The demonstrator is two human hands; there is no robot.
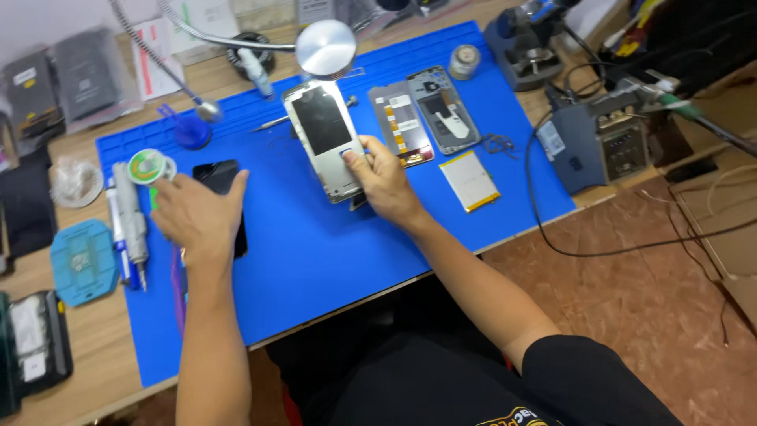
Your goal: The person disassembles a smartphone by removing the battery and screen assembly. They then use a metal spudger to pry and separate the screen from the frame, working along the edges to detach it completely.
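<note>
The left hand (195,214) covered most of the dark phone (221,185) beneath it, so whether the fingers actually gripped it could not be told. The right hand (384,180) hid the lower end of the opened phone frame (325,140). The picture's left edge cut off the black case (31,347). The lamp head (326,49) glared, its surface washed out.

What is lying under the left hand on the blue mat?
Under the left hand lies a flat black panel, perhaps a phone screen, on the blue mat. Its upper end and a strip of its right edge show; the hand covers the rest, so its full shape cannot be seen.
</note>
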